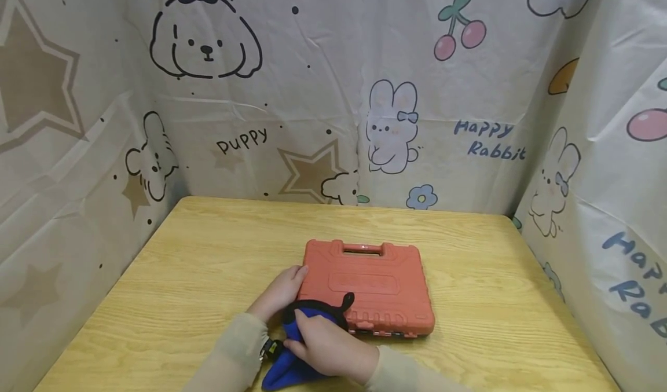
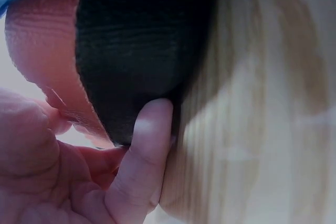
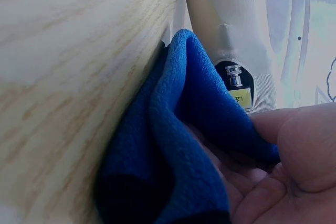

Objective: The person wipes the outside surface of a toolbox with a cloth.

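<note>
Pinching a fold of the blue cloth [image 1: 292, 372], the right hand [image 1: 333, 348] has its thumb on one side of the fabric and its fingers curled against the other. The cloth, edged in black with a small black loop [image 1: 348, 301], lies at the near side of the table, overlapping the near left corner of the red case [image 1: 367, 282] from the head camera's angle. Just beyond, the left hand [image 1: 281, 292] grips the case's left side, fingers bent against it and thumb toward the far end.

The left wrist view shows what the head view hides: the case's lower half is black, and a fingertip [image 2: 157, 111] presses on it close to the tabletop. The right wrist view looks into the cloth's open fold and shows the yellow label [image 3: 240, 98] on the device at the left wrist.

The left forearm reaches in from the near left, angled far and right; the right forearm comes from the near right, its hand pointing left, back upward. Farther off, the case's handle [image 1: 363, 246] faces the far edge of the wooden table [image 1: 224, 241], and a printed backdrop [image 1: 323, 102] hangs behind.
</note>
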`<state>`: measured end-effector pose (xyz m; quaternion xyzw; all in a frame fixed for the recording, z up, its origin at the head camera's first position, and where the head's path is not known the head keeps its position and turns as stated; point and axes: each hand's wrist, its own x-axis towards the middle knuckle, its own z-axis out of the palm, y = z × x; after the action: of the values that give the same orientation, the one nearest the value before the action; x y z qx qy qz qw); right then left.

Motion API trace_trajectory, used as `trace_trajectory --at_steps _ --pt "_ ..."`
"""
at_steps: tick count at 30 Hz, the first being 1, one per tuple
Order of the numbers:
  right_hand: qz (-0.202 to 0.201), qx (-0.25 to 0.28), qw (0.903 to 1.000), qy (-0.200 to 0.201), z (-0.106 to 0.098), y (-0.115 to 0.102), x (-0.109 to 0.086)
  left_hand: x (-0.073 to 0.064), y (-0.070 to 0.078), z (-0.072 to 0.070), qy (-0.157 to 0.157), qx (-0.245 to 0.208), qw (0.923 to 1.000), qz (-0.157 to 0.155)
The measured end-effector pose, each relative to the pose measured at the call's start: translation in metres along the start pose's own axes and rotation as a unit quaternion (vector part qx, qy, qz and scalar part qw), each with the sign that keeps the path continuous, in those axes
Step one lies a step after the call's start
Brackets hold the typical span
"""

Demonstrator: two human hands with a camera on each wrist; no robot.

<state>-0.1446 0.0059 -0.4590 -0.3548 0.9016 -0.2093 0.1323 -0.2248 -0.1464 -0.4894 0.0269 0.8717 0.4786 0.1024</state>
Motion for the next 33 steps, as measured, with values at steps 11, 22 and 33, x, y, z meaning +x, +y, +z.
trace_trajectory --at_steps 11,22,33 --pt "-0.009 0.004 0.9999 0.010 -0.001 0.002 -0.003 0.000 0.002 -0.001 0.002 0.022 0.9998 0.003" --pt "0.001 0.108 0.9907 0.082 -0.007 0.010 -0.020 0.000 0.001 -0.001 0.007 0.031 0.9994 0.012" --pt "-0.015 0.242 0.9578 0.155 -0.013 0.021 -0.045 0.000 0.000 -0.001 -0.003 0.026 0.9996 -0.009"
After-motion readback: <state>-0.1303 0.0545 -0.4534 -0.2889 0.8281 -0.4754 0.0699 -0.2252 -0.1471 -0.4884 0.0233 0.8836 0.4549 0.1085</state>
